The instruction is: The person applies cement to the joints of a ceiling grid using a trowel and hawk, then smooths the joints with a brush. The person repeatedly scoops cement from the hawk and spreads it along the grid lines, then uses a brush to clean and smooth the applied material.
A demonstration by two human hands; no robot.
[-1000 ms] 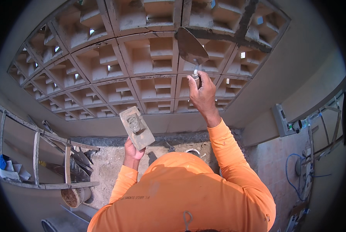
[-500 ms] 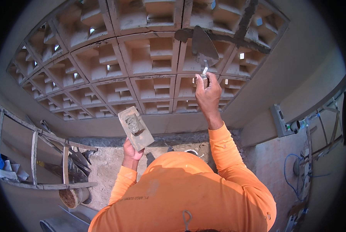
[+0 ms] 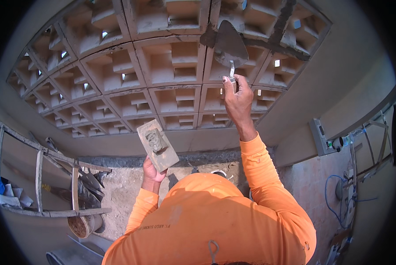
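My right hand is closed on the short handle of a pointed metal trowel, whose blade lies over a dark mortar band along the joints of the pale breeze-block wall. Whether the blade touches the blocks is hard to tell. My left hand grips a flat rectangular board from below, with a lump of wet grey mortar on top. Dark mortar also fills an upright joint at the upper right.
A ladder-like frame with white-and-blue cloths stands at left, beside tools and a bucket. A metal cylinder lies lower left. Another bucket is partly hidden by my body. At right are a blue hose and a metal frame.
The trowel has shifted right along the joint, then upward, with my right hand. More dark mortar shows at the left end of the band. My left hand and the board have barely moved.
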